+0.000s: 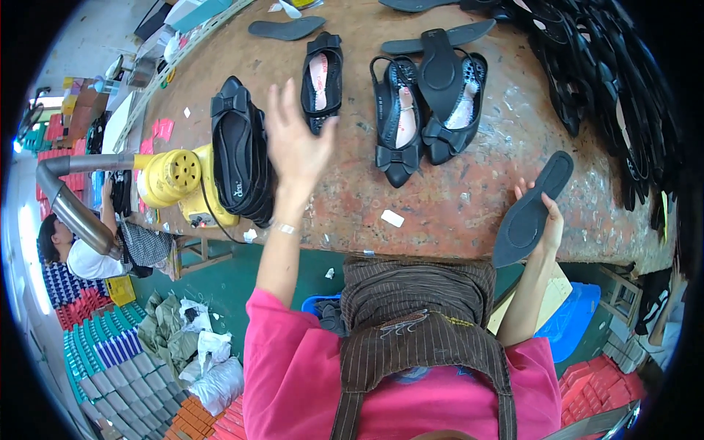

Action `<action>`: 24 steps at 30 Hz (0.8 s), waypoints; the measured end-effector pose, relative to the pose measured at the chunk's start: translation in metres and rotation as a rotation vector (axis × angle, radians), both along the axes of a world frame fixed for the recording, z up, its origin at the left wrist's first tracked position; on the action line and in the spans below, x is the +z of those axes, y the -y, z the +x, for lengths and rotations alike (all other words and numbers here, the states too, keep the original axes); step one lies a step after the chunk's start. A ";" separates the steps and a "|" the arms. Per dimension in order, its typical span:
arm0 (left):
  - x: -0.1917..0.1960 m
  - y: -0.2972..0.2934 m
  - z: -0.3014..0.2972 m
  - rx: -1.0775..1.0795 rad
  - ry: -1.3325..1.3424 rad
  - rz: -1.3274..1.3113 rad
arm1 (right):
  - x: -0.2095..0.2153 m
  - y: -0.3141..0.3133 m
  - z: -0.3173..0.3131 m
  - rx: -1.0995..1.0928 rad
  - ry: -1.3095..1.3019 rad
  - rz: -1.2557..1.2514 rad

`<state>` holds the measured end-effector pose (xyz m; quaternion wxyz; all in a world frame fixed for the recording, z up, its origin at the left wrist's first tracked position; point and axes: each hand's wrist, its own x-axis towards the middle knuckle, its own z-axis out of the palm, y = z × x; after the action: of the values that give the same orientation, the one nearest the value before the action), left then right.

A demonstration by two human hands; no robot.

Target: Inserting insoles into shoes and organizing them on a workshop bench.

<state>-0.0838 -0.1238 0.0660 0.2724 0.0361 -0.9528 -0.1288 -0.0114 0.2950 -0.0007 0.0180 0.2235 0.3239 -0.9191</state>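
Note:
My left hand (297, 143) is raised over the table with its fingers spread and nothing in it. Just left of it stands a row of black pointed flats with bows, the front shoe (238, 150) showing a dark insole. Beyond my fingertips lies another black shoe (321, 79) with a pale lining. At the right, my right hand (546, 224) grips a black insole (529, 213) above the table's front edge. Between my hands lie a black slingback (398, 121) and a second slingback (458, 110), with a loose insole (440, 70) resting across the second one.
A large pile of black shoes (605, 88) covers the table's right end. A yellow machine (173, 178) with a metal duct (73, 202) stands at the left. Another insole (286, 28) lies at the back of the worn table (330, 213). A person (92, 253) sits beyond the left end.

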 end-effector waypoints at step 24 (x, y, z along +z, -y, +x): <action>-0.045 -0.033 0.141 -0.460 0.459 0.427 | 0.027 0.118 0.041 0.638 -0.955 1.697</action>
<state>0.0575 -0.0906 0.0210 0.0026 -0.0949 -0.9239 -0.3707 0.0298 0.1768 0.0266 -0.0332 -0.3234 0.8852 -0.3327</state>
